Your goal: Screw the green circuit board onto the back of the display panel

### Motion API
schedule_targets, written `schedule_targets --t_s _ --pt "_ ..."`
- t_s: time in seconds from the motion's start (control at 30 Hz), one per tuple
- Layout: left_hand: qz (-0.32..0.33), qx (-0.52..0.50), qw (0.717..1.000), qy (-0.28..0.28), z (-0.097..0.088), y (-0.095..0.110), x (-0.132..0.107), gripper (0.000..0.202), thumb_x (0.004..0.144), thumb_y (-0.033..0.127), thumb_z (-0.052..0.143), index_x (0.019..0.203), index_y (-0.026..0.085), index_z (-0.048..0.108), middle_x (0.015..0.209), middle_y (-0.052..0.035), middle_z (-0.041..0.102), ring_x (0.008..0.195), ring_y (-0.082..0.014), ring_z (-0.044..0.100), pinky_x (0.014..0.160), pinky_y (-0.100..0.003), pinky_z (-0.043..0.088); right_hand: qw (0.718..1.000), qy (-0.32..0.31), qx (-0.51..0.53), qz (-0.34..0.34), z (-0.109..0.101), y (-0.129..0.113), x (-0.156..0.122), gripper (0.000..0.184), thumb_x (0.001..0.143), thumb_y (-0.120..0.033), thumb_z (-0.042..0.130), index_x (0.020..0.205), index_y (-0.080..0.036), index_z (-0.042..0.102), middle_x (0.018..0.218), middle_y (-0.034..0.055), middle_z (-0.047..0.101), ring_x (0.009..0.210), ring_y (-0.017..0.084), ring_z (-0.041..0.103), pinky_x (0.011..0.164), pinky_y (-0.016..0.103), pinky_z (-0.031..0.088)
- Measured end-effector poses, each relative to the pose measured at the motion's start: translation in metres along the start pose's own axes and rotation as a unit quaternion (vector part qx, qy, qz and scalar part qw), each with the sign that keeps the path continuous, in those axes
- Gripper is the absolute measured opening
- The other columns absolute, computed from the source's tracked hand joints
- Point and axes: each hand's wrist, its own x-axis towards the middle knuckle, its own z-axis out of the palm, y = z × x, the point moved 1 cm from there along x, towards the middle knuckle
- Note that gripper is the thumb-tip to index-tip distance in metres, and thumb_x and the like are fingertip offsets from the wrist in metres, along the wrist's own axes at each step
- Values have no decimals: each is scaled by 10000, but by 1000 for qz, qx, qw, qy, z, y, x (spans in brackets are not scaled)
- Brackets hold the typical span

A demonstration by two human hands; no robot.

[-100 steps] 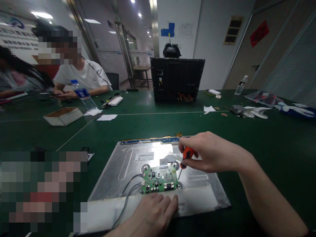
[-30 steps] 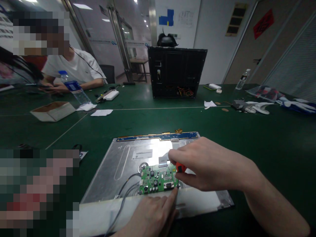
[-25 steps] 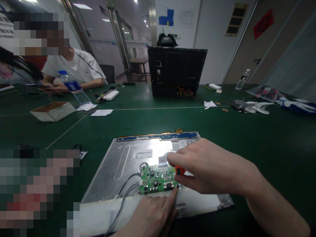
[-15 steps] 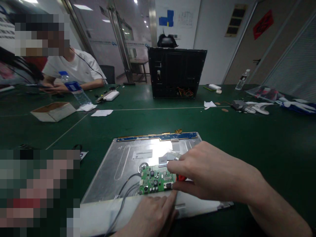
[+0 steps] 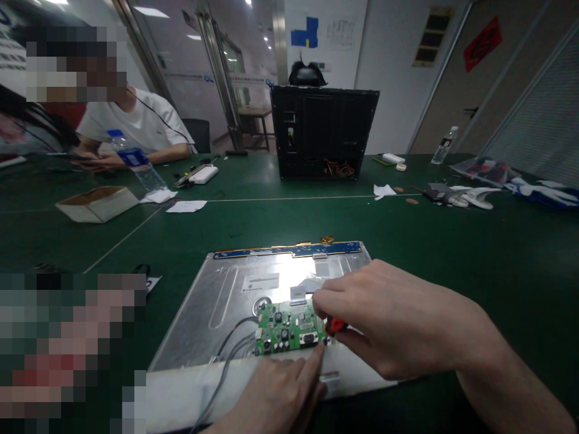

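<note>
A silver metal display panel (image 5: 217,301) lies flat on the green table in front of me. A small green circuit board (image 5: 287,330) sits on it, with grey cables (image 5: 226,352) running off to the near left. My right hand (image 5: 393,319) is closed around an orange-handled screwdriver (image 5: 335,326), held upright at the board's right near corner. My left hand (image 5: 275,395) rests on the panel's near edge, its index finger stretched out to that same corner beside the screwdriver tip.
A black open computer case (image 5: 323,132) stands at the table's middle back. A cardboard box (image 5: 97,203), a water bottle (image 5: 136,164) and papers lie at the left, where seated people work. Gloves, bags and a bottle (image 5: 444,146) lie at the right.
My right hand has come down from the board's far right side to its near right corner with the screwdriver. My left index finger has stretched out to that corner. The panel stays put.
</note>
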Motion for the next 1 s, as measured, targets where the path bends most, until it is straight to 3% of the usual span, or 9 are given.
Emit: schedule_targets --t_s 0.3,0.67,1.0 --pt "-1 -20 1000 23 0 0 2 332 957 150 374 1280 86 414 851 -106 742 609 -238 710 474 -299 515 1000 24 -5 -4 1 1 2 49 851 -162 572 828 -206 576 756 -23 645 633 123 511 557 271 296" --pt "-6 7 1000 0 -1 2 0 333 957 164 426 1282 100 400 833 -88 739 559 -199 676 431 -253 446 999 30 -17 -5 2 0 4 49 845 -175 585 804 -199 571 698 -25 618 580 114 458 530 274 257" --pt "-17 4 999 -29 -4 2 1 341 951 158 436 1284 89 444 855 -98 738 606 -202 683 485 -257 492 999 30 -24 7 3 0 2 58 861 -190 559 807 -191 581 710 -11 634 581 119 479 526 284 269"
